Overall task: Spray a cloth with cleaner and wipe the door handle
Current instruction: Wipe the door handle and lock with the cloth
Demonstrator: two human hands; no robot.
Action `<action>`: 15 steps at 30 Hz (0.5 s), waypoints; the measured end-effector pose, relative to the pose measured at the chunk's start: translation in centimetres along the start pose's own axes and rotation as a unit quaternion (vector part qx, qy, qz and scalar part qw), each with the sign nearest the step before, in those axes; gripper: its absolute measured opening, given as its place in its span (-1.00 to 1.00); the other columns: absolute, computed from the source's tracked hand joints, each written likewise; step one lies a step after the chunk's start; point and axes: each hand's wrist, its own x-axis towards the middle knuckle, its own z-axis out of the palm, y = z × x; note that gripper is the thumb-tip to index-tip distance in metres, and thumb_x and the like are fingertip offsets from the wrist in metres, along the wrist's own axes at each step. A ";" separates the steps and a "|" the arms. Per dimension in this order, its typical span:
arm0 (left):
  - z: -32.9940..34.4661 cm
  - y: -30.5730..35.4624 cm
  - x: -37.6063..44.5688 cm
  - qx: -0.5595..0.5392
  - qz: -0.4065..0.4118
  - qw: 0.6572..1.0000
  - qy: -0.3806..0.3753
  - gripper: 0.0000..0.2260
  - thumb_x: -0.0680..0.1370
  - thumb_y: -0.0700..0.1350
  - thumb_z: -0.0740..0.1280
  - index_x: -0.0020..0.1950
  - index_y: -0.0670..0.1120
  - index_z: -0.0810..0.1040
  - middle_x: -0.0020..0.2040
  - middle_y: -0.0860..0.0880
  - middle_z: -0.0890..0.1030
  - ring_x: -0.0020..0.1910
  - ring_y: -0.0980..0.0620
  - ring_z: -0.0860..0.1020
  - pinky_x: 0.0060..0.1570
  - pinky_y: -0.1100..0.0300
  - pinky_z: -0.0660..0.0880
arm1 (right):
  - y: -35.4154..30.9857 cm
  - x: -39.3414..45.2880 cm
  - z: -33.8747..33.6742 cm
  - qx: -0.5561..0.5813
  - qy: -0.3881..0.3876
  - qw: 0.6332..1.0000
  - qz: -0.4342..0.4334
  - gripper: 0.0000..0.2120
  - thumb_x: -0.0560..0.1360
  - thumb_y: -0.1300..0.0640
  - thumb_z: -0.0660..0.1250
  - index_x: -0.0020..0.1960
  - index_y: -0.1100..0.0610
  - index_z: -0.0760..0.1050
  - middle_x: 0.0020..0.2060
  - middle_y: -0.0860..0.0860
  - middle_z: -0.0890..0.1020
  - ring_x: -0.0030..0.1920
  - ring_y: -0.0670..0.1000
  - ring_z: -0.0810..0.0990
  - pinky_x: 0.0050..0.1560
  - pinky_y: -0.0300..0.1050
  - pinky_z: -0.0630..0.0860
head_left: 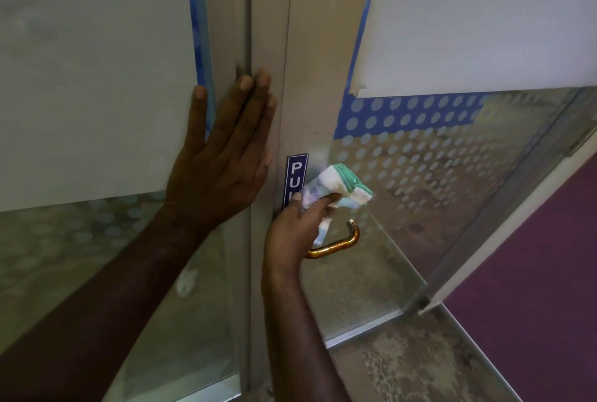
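Where two hands reach: one cloth (pixel 336 190), one handle (pixel 336 245).

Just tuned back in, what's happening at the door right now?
A person is at a glass door. The left hand is pressed flat against the metal door frame, bracing it. The right hand holds a bunched white cloth with a green edge just above the brass door handle, partly covering the blue sign. The door stands ajar. No spray bottle is in view.
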 end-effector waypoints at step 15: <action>-0.5 -0.3 0.1 0.003 0.002 1.000 0.001 -0.41 0.74 -0.02 0.13 0.69 -0.30 0.11 0.66 -0.31 0.16 0.65 -0.28 0.13 0.59 -0.35 -0.10 | -7.4 2.4 -13.9 0.466 -0.086 0.877 0.082 -0.72 0.66 0.21 0.17 0.27 0.16 0.57 0.18 0.15 0.70 0.14 0.09 0.71 0.26 0.17 0.58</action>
